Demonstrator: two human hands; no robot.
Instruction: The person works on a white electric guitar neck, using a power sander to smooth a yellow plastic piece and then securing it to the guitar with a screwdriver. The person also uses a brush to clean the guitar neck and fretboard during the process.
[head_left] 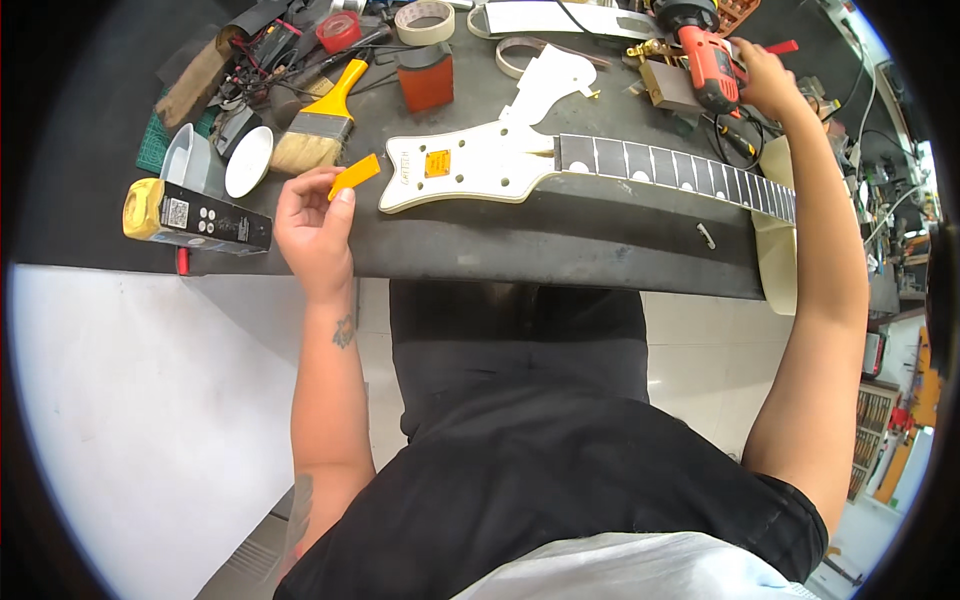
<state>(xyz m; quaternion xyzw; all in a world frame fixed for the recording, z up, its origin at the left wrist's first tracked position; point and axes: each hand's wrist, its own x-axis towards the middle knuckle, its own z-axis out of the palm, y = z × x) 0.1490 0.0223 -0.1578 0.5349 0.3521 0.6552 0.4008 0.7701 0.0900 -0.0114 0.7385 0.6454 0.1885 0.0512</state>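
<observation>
Head: left fingers (313, 186) tight on orange strip (357, 174); right fingers (748, 57) by tool (710, 72), grip unclear.

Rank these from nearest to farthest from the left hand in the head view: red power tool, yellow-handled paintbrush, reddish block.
1. Yellow-handled paintbrush: just beyond the left hand.
2. Reddish block: farther out, to that hand's right.
3. Red power tool: far right, beside the right hand.

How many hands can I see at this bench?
2: the left hand, pinching an orange piece beside the white guitar head, and the right hand, at the red power tool, some fingers hidden. No others show.
</observation>
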